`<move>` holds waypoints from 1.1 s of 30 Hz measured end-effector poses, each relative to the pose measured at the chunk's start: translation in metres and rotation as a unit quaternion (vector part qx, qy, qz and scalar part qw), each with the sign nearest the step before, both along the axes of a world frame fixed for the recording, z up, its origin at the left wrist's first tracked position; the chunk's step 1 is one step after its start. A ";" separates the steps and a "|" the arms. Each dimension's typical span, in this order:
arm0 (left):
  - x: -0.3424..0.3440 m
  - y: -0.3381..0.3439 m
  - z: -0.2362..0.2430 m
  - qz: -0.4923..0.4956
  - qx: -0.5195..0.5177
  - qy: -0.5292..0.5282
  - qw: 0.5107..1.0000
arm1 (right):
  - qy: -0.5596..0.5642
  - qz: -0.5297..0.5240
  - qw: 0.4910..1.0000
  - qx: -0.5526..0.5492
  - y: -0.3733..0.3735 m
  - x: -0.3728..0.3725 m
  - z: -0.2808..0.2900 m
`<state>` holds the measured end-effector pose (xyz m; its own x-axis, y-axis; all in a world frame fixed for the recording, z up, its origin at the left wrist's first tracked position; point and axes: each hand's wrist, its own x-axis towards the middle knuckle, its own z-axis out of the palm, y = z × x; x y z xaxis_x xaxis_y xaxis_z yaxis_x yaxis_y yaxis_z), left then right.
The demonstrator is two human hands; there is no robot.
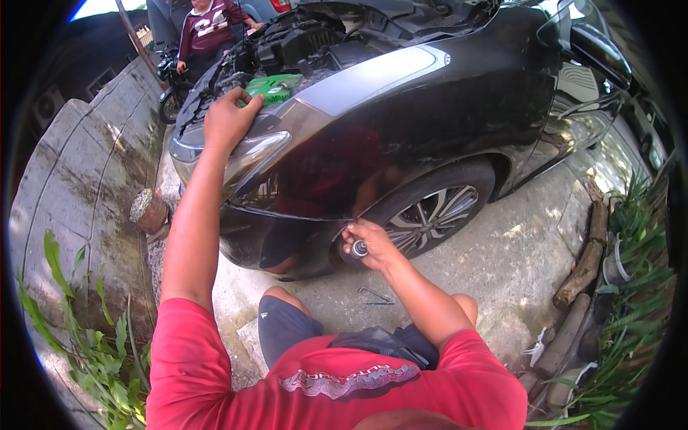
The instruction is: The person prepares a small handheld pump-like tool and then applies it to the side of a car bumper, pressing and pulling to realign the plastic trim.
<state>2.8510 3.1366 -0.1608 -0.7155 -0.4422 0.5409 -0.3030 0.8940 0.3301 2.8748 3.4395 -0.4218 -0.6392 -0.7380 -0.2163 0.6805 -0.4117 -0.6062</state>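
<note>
My left hand point(231, 120) rests on the front corner of a dark car point(459, 86), above the headlight point(261, 154). Its thumb and fingers are apart, by the near edge of a green case point(276, 87) that lies on the car's front. Lower down, my right hand point(371, 242) is closed around a tool with a round, silver-rimmed end point(358, 249). The rest of that tool is hidden by the fingers. This hand is at the seam where the bumper point(287, 236) meets the wheel arch, just ahead of the front wheel point(430, 215).
Thin metal tools point(374, 293) lie on the concrete ground. The hood is up over the engine bay point(301, 43); a light-coloured cover point(373, 79) lies on the fender. Another person point(211, 29) is beyond the front. Left stands a wall point(79, 172); right, logs point(584, 258) and plants.
</note>
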 end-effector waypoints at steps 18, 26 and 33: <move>-0.001 0.000 -0.001 -0.003 -0.004 0.011 1.000 | 0.001 0.008 1.000 0.006 0.002 -0.005 -0.001; -0.001 0.002 -0.001 -0.004 -0.001 0.012 1.000 | -0.051 0.040 0.998 0.010 0.003 -0.008 -0.009; 0.000 0.003 0.000 0.001 -0.001 0.011 1.000 | -0.033 0.029 0.999 0.000 0.005 -0.012 -0.003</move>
<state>2.8510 3.1396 -0.1613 -0.7022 -0.4425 0.5577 -0.2971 0.8941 0.3352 2.8632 3.4441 -0.4245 -0.5794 -0.7734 -0.2573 0.7421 -0.3701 -0.5589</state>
